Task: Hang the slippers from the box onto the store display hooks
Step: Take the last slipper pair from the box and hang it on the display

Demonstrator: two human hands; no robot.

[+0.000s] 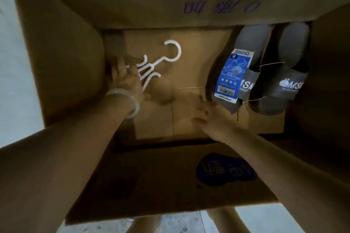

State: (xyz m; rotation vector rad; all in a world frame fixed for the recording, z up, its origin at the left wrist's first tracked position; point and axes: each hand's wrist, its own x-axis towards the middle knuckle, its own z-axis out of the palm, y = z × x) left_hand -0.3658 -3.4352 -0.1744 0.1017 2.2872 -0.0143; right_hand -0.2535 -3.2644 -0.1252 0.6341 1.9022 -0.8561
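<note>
I look down into a deep cardboard box (62, 47). A pair of grey slippers (272, 85) with white lettering lies at the right of its floor, and a blue card label (232, 75) lies on the left slipper. White plastic hangers (151, 68) lie at the left of the floor. My left hand (126, 79), with a pale bangle on the wrist, reaches down and its fingers touch the hangers' lower ends. My right hand (212, 115) is blurred, fingers spread, just below the near end of the labelled slipper, and holds nothing that I can see.
The box's near flap (170, 181) with a dark blue print folds toward me below my arms. The far wall (208, 5) carries blue lettering. Pale floor (17, 81) shows to the left, and my legs show beneath the box.
</note>
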